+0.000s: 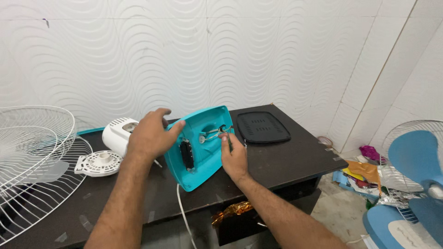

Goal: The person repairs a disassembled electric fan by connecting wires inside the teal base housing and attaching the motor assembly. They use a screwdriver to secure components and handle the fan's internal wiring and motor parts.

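At frame centre, the left hand (150, 133) grips the tilted teal base (199, 147) by its edge; the right hand (234, 157) pinches a thin tool (229, 142) at the wires (213, 133). Holding the base steady seems key.

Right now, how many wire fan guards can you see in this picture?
3. Two white wire guards are stacked at the left end of the dark table. One is on the blue fan at the right edge. More may be hidden outside the view.
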